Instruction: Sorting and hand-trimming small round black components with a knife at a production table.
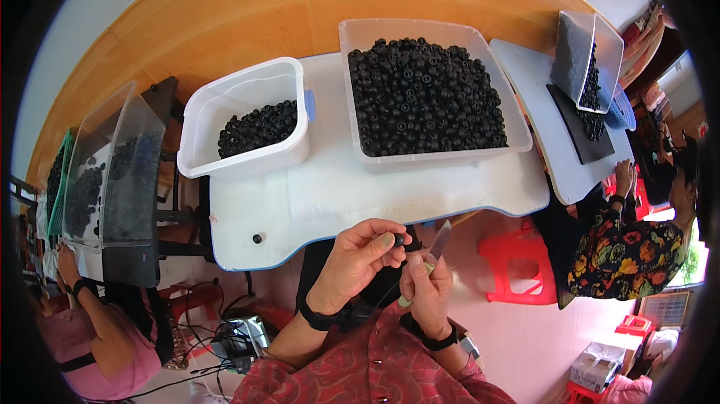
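Observation:
My left hand (360, 260) pinches a small black round part (400, 239) between thumb and fingers, just below the white table's (330, 194) front edge. My right hand (427, 288) grips a small knife with a light handle, its blade (439, 240) pointing up beside the part. A large clear bin (429, 97) full of the same black parts stands at the table's back right. A white tub (247, 119) at the back left holds a smaller pile of them. One loose black part (257, 238) lies near the table's front left corner.
A person in a floral top (622, 246) sits at a second white table (551, 127) on the right with a tilted clear bin (589, 59). Another person in pink (90, 329) sits at left by clear bins (112, 172). A red stool (517, 265) stands at my right.

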Tool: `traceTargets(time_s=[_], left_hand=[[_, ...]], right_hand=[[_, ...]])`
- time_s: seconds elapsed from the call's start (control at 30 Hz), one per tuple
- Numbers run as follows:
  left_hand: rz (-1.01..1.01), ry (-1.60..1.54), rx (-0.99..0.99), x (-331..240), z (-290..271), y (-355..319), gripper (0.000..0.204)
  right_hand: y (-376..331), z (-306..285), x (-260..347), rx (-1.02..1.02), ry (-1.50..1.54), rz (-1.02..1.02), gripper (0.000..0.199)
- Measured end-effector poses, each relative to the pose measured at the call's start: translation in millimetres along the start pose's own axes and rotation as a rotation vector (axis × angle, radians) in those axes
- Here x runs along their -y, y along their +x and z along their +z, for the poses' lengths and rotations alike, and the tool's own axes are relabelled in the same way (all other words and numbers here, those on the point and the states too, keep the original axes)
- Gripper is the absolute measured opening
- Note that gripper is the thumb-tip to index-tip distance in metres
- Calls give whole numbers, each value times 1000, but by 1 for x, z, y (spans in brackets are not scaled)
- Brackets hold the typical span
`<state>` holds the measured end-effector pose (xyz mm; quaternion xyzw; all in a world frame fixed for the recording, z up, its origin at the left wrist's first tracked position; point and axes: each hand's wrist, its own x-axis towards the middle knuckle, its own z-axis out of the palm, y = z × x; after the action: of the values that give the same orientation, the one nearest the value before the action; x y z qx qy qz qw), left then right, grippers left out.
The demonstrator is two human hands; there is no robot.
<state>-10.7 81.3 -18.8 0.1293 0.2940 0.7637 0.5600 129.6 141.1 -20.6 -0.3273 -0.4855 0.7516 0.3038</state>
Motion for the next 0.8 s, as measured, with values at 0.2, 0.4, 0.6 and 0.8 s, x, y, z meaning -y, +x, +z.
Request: traceTargets(time_s=[0.2,0.4,0.6,0.8], left_hand=[[-10,73,-44,20,-4,-15,22],[-53,120,-97,24,-3,-22,22],[-102,105,-103,27,-9,-25,22],[-114,47,-93,27,-8,-26,20]], right_hand=[[-2,-1,7,1,9,-30,13],[-5,-2,6,-13,82,80,9],[-3,-10,5,34,108,167,9],[-2,-12,8,106,111,164,10]])
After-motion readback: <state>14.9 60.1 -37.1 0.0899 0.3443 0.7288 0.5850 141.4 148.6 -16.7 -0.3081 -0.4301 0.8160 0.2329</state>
